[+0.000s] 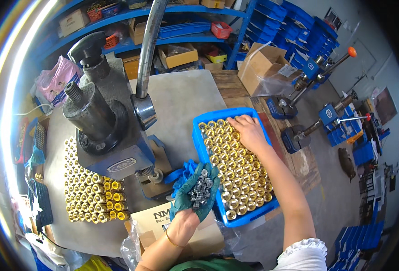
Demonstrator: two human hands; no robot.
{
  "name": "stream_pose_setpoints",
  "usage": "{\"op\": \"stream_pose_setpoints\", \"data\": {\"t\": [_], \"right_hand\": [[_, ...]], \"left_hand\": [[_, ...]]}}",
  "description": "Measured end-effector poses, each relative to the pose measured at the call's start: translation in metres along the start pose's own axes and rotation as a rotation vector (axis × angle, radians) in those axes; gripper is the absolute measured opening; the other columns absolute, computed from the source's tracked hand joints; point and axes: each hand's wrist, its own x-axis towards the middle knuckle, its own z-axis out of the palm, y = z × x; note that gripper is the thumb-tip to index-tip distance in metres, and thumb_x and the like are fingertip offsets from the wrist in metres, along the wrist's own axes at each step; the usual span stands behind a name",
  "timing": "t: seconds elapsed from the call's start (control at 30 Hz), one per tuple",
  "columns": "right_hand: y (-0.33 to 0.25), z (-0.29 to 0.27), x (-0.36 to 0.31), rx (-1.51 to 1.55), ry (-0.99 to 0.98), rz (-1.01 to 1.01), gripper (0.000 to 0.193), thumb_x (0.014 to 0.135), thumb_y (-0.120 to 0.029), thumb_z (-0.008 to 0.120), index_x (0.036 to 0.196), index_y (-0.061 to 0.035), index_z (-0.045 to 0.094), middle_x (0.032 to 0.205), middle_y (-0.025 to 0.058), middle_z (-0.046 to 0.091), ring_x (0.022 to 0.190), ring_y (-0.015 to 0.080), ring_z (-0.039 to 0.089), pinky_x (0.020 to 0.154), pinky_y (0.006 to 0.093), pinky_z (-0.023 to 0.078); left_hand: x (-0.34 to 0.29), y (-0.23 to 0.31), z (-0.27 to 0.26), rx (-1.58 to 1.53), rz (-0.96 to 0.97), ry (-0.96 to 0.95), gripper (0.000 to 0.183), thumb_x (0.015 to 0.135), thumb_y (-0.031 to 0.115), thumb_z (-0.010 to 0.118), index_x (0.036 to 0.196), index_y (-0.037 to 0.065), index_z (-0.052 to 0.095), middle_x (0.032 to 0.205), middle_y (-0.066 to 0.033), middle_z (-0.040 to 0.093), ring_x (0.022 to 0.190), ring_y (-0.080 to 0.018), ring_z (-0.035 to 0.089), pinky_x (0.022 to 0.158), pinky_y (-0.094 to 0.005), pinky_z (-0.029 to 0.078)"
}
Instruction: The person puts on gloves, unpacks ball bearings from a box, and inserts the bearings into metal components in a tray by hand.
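Observation:
My left hand (186,195), in a green glove, is cupped palm up and holds a heap of small metal parts (201,192), silver and dark. It is beside the near left side of a blue tray (198,140). Rows of round, open-topped brass fittings (240,174) stand upright in that tray. Over its far end is my right hand (249,131), bare, with bent fingers drawn together at the top of a fitting in the farthest rows. Whatever lies between those fingertips is too small to make out.
A heavy arbor press (113,149) with a long lever stands on the metal table at left. More brass fittings (89,198) stand in rows beside it. A cardboard box (149,221) sits near me, another (265,67) at far right. Two smaller presses (328,115) stand beyond the tray.

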Motion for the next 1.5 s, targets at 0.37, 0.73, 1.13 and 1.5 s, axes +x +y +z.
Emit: {"op": "stream_pose_setpoints", "data": {"t": [0.37, 0.73, 1.13, 1.5], "right_hand": [[-0.005, 0.002, 0.001, 0.112, -0.124, 0.151, 0.043, 0.076, -0.003, 0.053, 0.118, -0.0112, 0.061, 0.112, 0.0055, 0.062, 0.112, 0.0223, 0.050, 0.091, 0.0388, 0.036], [-0.069, -0.100, -0.002, 0.899, -0.178, -0.148, 0.022, 0.080, -0.016, 0.064, 0.100, -0.0098, 0.068, 0.106, 0.0051, 0.062, 0.115, 0.0217, 0.050, 0.095, 0.0406, 0.037], [-0.070, -0.099, -0.012, 0.666, -0.084, -0.388, 0.013, 0.074, -0.015, 0.069, 0.082, -0.0063, 0.064, 0.091, 0.0054, 0.062, 0.102, 0.0220, 0.057, 0.090, 0.0375, 0.042], [0.040, 0.003, -0.007, -0.223, -0.061, 0.005, 0.021, 0.081, -0.011, 0.052, 0.092, -0.0028, 0.067, 0.099, 0.0054, 0.065, 0.107, 0.0208, 0.052, 0.088, 0.0378, 0.038]], "left_hand": [[-0.007, -0.002, 0.005, 0.087, 0.014, -0.026, 0.033, 0.086, 0.008, 0.057, 0.119, 0.004, 0.058, 0.123, -0.0132, 0.058, 0.121, -0.0296, 0.050, 0.106, -0.0453, 0.037], [-0.013, -0.008, 0.007, 0.203, 0.002, -0.057, 0.031, 0.087, 0.011, 0.056, 0.117, 0.002, 0.056, 0.121, -0.0146, 0.058, 0.119, -0.0303, 0.051, 0.106, -0.0463, 0.037], [-0.007, -0.018, 0.000, 0.187, -0.150, 0.032, 0.027, 0.090, 0.009, 0.049, 0.114, 0.001, 0.058, 0.109, -0.0128, 0.064, 0.102, -0.0278, 0.061, 0.099, -0.0433, 0.046], [-0.012, -0.002, 0.006, 0.207, 0.016, 0.074, 0.030, 0.087, 0.007, 0.057, 0.117, 0.004, 0.059, 0.122, -0.0123, 0.058, 0.117, -0.0282, 0.053, 0.103, -0.0445, 0.041]]}}
